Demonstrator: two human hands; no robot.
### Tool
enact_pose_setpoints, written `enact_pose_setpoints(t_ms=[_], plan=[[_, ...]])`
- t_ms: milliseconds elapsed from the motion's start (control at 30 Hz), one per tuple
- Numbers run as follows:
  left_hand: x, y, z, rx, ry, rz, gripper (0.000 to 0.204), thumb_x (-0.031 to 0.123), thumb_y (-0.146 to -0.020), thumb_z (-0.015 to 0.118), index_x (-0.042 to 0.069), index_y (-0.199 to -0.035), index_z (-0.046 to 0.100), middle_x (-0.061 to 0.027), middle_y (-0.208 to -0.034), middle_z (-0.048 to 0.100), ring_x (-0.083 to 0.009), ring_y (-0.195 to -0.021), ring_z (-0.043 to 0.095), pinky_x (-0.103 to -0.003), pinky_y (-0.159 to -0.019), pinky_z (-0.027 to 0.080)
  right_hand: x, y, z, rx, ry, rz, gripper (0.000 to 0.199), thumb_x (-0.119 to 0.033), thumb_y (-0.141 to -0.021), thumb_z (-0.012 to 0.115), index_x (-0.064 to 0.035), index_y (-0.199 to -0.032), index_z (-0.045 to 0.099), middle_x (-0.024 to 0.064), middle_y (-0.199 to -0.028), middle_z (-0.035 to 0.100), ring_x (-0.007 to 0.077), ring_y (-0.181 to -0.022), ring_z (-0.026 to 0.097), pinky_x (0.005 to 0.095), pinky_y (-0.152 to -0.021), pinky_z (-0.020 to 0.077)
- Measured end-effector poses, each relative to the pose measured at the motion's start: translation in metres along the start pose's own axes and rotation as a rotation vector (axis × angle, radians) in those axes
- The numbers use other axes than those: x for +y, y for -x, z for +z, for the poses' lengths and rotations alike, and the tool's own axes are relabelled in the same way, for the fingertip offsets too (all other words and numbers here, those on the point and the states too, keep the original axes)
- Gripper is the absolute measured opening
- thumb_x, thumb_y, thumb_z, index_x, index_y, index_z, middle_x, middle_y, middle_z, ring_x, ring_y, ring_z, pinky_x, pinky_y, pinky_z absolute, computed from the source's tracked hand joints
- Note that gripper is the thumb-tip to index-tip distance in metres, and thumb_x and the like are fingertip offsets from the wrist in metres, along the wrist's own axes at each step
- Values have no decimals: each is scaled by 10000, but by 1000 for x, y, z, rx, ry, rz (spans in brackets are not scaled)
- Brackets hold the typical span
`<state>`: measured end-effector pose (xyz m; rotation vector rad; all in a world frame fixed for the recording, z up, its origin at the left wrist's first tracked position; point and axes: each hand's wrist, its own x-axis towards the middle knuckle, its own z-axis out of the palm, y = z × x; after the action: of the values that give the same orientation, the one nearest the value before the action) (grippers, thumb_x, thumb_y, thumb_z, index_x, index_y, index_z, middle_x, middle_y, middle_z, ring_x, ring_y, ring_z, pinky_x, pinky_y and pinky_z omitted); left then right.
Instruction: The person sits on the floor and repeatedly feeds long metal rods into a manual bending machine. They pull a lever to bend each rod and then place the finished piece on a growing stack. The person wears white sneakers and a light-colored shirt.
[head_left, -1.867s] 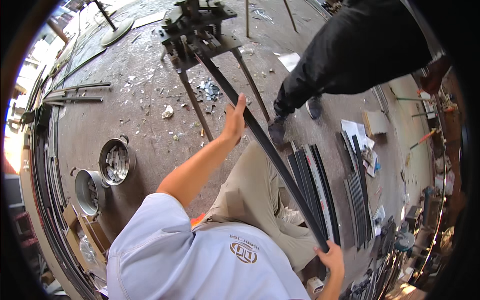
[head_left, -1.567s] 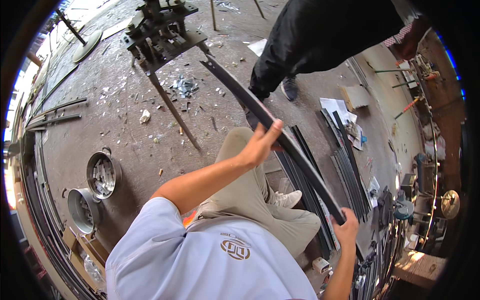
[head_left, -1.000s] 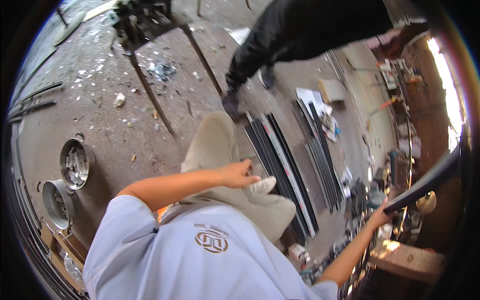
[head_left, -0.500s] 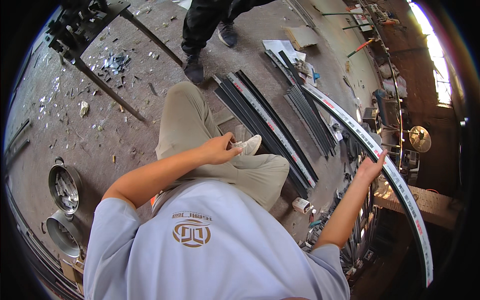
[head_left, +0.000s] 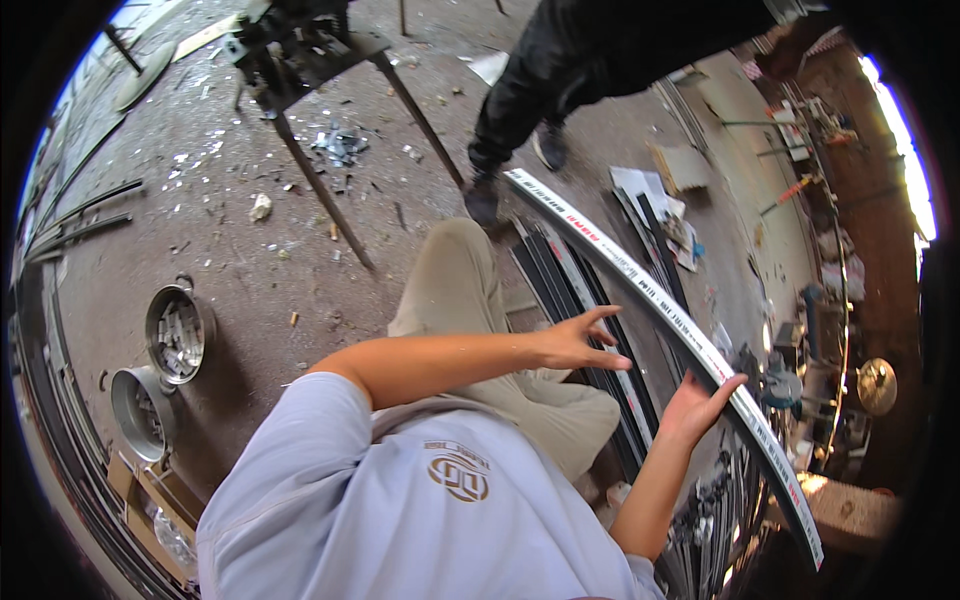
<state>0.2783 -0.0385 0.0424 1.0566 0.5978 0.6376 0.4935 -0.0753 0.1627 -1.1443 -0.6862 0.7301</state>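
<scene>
since half a second ago the long white profile strip (head_left: 660,300) has swung down from the 3 o'clock rim to lie diagonally from 12 to 5 o'clock, its far end near the dark stack of profiles (head_left: 590,330) on the floor. the right hand (head_left: 700,405) cups its near part from below, fingers curled on the edge; the left hand (head_left: 575,340) hovers spread, just short of it. judged: strip carried over, not yet laid down; a second person's dark legs (head_left: 520,110) at 12 o'clock, two metal buckets (head_left: 160,370) at 9.

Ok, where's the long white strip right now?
In the head view, right side: the long white strip rests in the right hand, above the dark bars on the floor.
</scene>
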Motion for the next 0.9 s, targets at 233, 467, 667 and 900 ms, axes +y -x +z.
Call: enact_pose_setpoints(t_ms=[233, 467, 667, 900], plan=[[41, -7, 3, 168, 819, 454, 419, 283, -945, 756, 34, -1252, 617, -136, -1282, 678, -245, -1229, 638, -396, -1037, 530, -6, 36, 32, -214, -148, 426, 689, -556, -1048, 499, 51, -1372, 482, 216, -1374, 553, 292, -1306, 531, 427, -1155, 375], [68, -1, -92, 738, 676, 302, 601, 396, -895, 792, 55, -1307, 519, -115, -1032, 724, -230, -855, 754, -354, -728, 635, -51, 38, -9, -713, 1084, -496, 543, -403, -957, 705, 27, -1261, 575, 209, -1317, 607, 391, -1266, 553, 527, -1096, 416], [61, 23, -166, 922, 550, 198, 692, 444, -841, 802, 48, -1325, 505, -115, -1031, 685, -225, -749, 737, -329, -650, 629, -34, -24, -127, -919, 1526, 9, 848, -372, -708, 912, 21, -1375, 568, 202, -1329, 628, 361, -1248, 592, 420, -1080, 453], [63, 46, -200, 988, 546, 127, 704, 447, -833, 794, 37, -1320, 491, -120, -1032, 699, -247, -748, 742, -338, -627, 628, 1, -31, -164, -881, 1536, 168, 474, -357, -755, 876, -14, -1047, 729, 200, -900, 727, 348, -831, 700, 429, -775, 532]])
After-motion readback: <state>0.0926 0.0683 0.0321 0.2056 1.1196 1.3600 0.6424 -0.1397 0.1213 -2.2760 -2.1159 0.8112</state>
